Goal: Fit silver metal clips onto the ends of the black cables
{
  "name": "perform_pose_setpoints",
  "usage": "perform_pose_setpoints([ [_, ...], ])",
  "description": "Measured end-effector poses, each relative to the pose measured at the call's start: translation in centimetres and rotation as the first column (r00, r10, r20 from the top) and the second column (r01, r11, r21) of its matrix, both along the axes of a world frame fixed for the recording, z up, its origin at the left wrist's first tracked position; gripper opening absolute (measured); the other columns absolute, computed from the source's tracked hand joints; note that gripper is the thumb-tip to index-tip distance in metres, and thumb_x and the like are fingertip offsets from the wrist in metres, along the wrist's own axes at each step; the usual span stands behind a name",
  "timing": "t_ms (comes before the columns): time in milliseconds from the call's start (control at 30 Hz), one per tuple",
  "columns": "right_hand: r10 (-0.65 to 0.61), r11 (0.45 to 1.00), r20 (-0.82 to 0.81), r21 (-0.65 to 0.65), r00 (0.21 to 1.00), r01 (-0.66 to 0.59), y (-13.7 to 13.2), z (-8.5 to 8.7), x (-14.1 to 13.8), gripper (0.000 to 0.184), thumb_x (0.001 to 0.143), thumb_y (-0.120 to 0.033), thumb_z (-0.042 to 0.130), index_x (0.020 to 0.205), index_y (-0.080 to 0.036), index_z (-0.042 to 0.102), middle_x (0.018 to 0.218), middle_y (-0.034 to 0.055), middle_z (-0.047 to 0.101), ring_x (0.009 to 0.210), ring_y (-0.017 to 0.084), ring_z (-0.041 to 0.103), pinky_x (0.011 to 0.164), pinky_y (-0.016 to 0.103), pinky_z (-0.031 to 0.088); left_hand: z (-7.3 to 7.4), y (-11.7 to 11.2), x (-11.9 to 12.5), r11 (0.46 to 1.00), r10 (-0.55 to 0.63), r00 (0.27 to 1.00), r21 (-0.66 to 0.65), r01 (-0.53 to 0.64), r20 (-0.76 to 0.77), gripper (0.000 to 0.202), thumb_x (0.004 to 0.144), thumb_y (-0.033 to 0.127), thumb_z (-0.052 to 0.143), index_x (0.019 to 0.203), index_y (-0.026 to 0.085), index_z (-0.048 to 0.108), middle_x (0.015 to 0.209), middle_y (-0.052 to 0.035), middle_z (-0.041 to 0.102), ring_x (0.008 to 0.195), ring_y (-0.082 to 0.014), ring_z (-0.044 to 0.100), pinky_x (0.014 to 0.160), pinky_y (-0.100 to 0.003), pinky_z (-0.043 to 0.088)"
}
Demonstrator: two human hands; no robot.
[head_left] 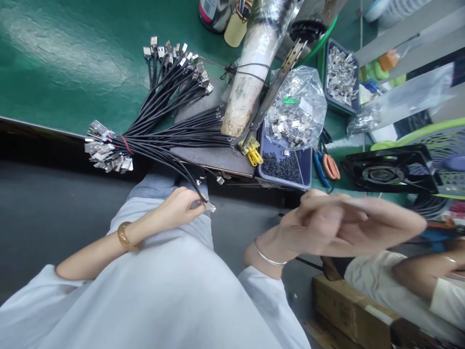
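Observation:
My left hand [183, 207] is closed round the ends of a few black cables [187, 174], just past the table's front edge. A metal plug [209, 207] sticks out beyond its fingertips. These cables branch from a large bundle [152, 138] bound with a red tie [126, 144], its silvery plugs [105, 150] gathered at the left. More plugs [181, 55] fan out at the far end. My right hand [334, 223], slightly blurred, is held in the air to the right, near the table edge. Its fingers are curled together; what they pinch, if anything, is hidden.
A blue tray [285, 167] holds small black pieces, with a plastic bag of metal plugs [296, 111] over it. Nearby are a pipe [250, 72], orange and blue-handled pliers [325, 167], a fan [392, 169] and another plug tray [341, 75]. A co-worker's arm [417, 271] shows at right.

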State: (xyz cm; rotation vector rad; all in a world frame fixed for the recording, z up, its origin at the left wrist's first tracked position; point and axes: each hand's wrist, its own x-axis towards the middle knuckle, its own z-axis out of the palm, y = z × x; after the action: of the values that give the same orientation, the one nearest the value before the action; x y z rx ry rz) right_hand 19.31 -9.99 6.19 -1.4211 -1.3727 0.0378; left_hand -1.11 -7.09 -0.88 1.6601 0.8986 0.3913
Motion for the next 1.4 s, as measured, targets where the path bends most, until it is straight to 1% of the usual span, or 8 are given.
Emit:
perform_pose_setpoints([
  [133, 0.084, 0.99, 0.038, -0.114, 0.996, -0.079, 0.5, 0.6, 0.5, 0.012, 0.097, -0.029, 0.063, 0.108, -0.029, 0.057, 0.082, -0.004, 0.069, 0.055, 0.013, 0.068, 0.046, 0.027, 0.05, 0.2, 0.5, -3.4, 0.952, -0.173, 0.922, 0.182, 0.247, -0.346, 0.029, 0.084, 0.007, 0.055, 0.057, 0.017, 0.059, 0.052, -0.0006, 0.055, 0.048, -0.0129, 0.048, 0.054, -0.027, 0.027],
  [267, 0.115, 0.923, 0.051, -0.375, 0.992, -0.088, 1.3, 0.6, 1.6, 0.01, 0.093, -0.029, 0.066, 0.09, -0.024, 0.058, 0.077, -0.0025, 0.075, 0.068, 0.016, 0.076, 0.066, 0.028, 0.061, 2.8, 2.1, -4.1, 0.898, -0.233, 0.957, 0.339, 0.281, -0.175, 0.028, 0.095, 0.017, 0.053, 0.073, 0.017, 0.07, 0.069, -0.0027, 0.068, 0.06, -0.0131, 0.059, 0.061, -0.025, 0.038],
  [467, -0.062, 0.949, 0.346, -0.27, 0.936, 0.163, 3.0, 0.3, 4.3, 0.023, 0.087, -0.037, 0.067, 0.072, -0.025, 0.055, 0.059, -0.0043, 0.062, 0.049, 0.012, 0.057, 0.051, 0.025, 0.048, 4.2, 7.0, 0.8, 0.584, 0.216, 0.963, 0.812, 0.004, -0.16, 0.03, 0.099, 0.014, 0.046, 0.081, 0.016, 0.07, 0.089, -0.0115, 0.068, 0.089, -0.0258, 0.059, 0.079, -0.038, 0.047],
  [633, -0.178, 0.918, 0.47, -0.237, 0.864, 0.318, 4.3, -0.7, 8.5, 0.022, 0.086, -0.037, 0.065, 0.069, -0.024, 0.057, 0.061, -0.0013, 0.063, 0.052, 0.014, 0.053, 0.055, 0.028, 0.044, 3.6, 8.1, 2.3, 0.556, 0.223, 0.958, 0.831, 0.026, -0.18, 0.024, 0.094, 0.009, 0.047, 0.086, 0.014, 0.068, 0.09, -0.0134, 0.067, 0.088, -0.0269, 0.058, 0.079, -0.038, 0.047],
  [833, -0.086, 0.89, 0.472, -0.359, 0.877, 0.281, 5.5, -1.5, 10.8, 0.014, 0.082, -0.026, 0.067, 0.07, -0.023, 0.06, 0.075, 0.0015, 0.073, 0.061, 0.016, 0.058, 0.065, 0.031, 0.047, 6.2, 7.3, 0.3, 0.83, -0.27, 0.963, 0.501, 0.245, -0.023, 0.014, 0.091, 0.014, 0.06, 0.092, 0.017, 0.074, 0.086, -0.0055, 0.076, 0.077, -0.0177, 0.067, 0.073, -0.027, 0.046],
  [967, -0.035, 0.872, 0.539, -0.395, 0.842, 0.289, 6.6, -2.4, 11.2, 0.014, 0.078, -0.019, 0.067, 0.069, -0.023, 0.057, 0.078, 0.0033, 0.072, 0.073, 0.021, 0.063, 0.069, 0.034, 0.045, 7.4, 7.6, 0.3, 0.806, -0.591, 0.791, 0.158, 0.571, 0.157, 0.02, 0.085, 0.007, 0.063, 0.073, 0.019, 0.075, 0.064, -0.0005, 0.072, 0.055, -0.0097, 0.057, 0.057, -0.022, 0.039],
  [1200, -0.143, 0.927, 0.33, -0.285, 0.933, 0.243, 6.9, -2.2, 9.3, 0.014, 0.077, -0.021, 0.068, 0.07, -0.024, 0.056, 0.066, -0.0012, 0.064, 0.059, 0.017, 0.061, 0.061, 0.033, 0.051, 5.9, 7.0, 1.3, 0.89, 0.274, 0.867, -0.452, -0.065, 0.415, 0.026, 0.078, 0.036, 0.077, 0.076, 0.015, 0.062, 0.053, 0.0004, 0.065, 0.036, -0.0021, 0.032, 0.039, -0.017, 0.021],
  [1400, -0.064, 0.995, -0.122, -0.079, 0.99, 0.055, 3.8, -0.4, 3.2, 0.02, 0.078, -0.018, 0.076, 0.07, -0.021, 0.058, 0.079, -0.0013, 0.071, 0.053, 0.011, 0.065, 0.046, 0.024, 0.052, 5.6, 6.3, 2.5, 0.881, 0.389, 0.825, -0.426, -0.204, 0.41, 0.017, 0.071, 0.024, 0.074, 0.074, 0.015, 0.059, 0.05, 0.0029, 0.061, 0.043, -0.0043, 0.049, 0.047, -0.015, 0.038],
])
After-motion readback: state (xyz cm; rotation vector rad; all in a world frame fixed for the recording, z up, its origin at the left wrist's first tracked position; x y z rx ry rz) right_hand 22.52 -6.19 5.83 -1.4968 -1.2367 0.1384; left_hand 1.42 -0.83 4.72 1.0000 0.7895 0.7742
